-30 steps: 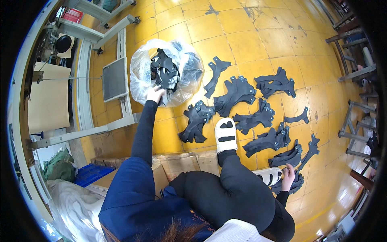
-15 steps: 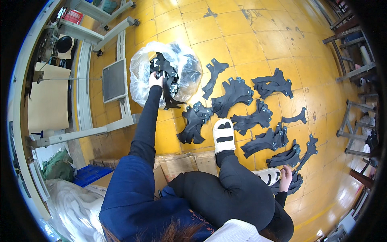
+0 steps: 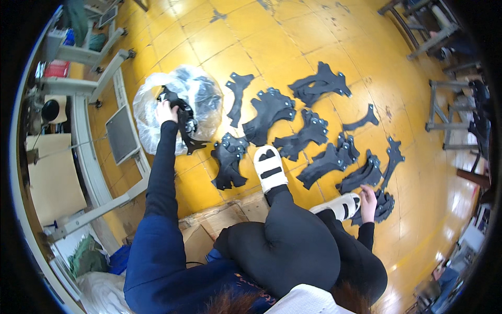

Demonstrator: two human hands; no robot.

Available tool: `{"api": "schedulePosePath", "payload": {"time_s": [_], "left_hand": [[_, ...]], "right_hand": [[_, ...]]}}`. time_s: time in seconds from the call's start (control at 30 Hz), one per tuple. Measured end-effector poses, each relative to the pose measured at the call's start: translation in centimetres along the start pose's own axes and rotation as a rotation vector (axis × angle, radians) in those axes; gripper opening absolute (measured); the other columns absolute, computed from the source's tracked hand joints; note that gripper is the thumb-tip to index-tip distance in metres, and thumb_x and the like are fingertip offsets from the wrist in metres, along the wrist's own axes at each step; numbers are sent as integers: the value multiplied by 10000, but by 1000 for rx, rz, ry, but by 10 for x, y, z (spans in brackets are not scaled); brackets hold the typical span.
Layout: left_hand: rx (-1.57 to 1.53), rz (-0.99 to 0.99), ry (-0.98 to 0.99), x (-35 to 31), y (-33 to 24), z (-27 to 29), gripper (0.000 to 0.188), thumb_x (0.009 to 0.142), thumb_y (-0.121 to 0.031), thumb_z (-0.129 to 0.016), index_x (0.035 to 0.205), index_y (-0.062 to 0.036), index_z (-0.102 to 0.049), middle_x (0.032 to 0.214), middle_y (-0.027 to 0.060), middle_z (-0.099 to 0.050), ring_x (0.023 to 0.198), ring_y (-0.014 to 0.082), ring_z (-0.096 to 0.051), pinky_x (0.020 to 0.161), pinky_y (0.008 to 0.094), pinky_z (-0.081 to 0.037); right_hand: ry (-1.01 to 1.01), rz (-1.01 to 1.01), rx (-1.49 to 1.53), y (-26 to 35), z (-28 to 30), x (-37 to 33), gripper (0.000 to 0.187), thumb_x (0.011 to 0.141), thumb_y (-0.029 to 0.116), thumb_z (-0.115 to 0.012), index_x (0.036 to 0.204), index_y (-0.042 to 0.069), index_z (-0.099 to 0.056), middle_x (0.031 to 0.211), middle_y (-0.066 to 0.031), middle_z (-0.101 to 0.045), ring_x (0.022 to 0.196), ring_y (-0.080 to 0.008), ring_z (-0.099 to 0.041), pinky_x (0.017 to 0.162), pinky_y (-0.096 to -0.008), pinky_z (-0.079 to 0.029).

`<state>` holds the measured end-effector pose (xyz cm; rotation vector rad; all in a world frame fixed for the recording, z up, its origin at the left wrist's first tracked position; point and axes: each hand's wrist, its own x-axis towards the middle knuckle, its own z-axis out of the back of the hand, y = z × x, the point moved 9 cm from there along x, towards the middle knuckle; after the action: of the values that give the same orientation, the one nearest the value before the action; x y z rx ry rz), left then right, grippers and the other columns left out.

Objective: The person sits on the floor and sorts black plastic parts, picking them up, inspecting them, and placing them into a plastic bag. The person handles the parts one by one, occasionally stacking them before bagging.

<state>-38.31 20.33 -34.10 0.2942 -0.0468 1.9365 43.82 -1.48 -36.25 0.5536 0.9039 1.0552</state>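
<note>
My left hand reaches into a clear plastic bag. Its fingers are closed on black cut fabric pieces with small pale spots, and one piece hangs over the bag's near side. On the far right, my right hand holds nothing that I can see. Its fingers are slightly bent and apart, beside a stack of black pieces near my foot. Several similar piles lie fanned out on the floor between the hands, with single forked pieces among them.
White sandals on my feet stand among the piles. A grey metal table frame with a pedal plate is left of the bag. Flattened cardboard lies by my legs. Stools line the right side of the yellow tiled floor.
The whole view has shifted and turned slightly. My left hand stays at the bag, and the black pieces under it lie a little differently. My right hand remains by the right-hand stack.
</note>
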Motion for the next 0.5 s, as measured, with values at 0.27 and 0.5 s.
{"api": "schedulePosePath", "payload": {"time_s": [0.27,0.5], "left_hand": [[-1461,97,143,-81,-143,109,312,882,-34,-589,1182,-3,-507,1099,58,-591,983,135,-543,888,259,-410],[-1686,55,569,-164,-316,129,204,811,-107,-707,922,-68,-541,692,-66,-413,624,37,-360,557,201,-318]], "right_hand": [[7,147,-14,84,0,10,181,855,-13,-532,1017,8,-609,1023,-86,-607,966,-174,-585,821,-262,-453],[194,329,-57,211,-14,29,184,871,6,-541,1041,-3,-611,960,-82,-645,886,-154,-603,800,-257,-458]]}}
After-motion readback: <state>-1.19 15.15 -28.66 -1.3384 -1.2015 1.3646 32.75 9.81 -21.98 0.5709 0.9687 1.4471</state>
